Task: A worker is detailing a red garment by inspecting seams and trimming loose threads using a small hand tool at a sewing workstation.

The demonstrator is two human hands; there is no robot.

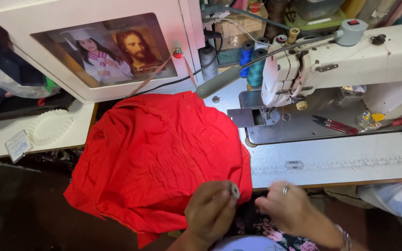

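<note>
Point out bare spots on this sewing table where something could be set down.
Free: the pale table strip between the machine bed and the front edge, right of the red fabric. Crowded: behind the needle, thread spools; on the bed, red snips.

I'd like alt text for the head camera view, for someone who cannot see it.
A person's left hand pinches a small silver metal bobbin at the edge of a crumpled red cloth garment, with the ringed right hand close beside it. Behind them on the grey sewing table stands a white sewing machine.

left hand [210, 209]: fingers pinched | right hand [288, 209]: curled, palm down, close beside
</note>
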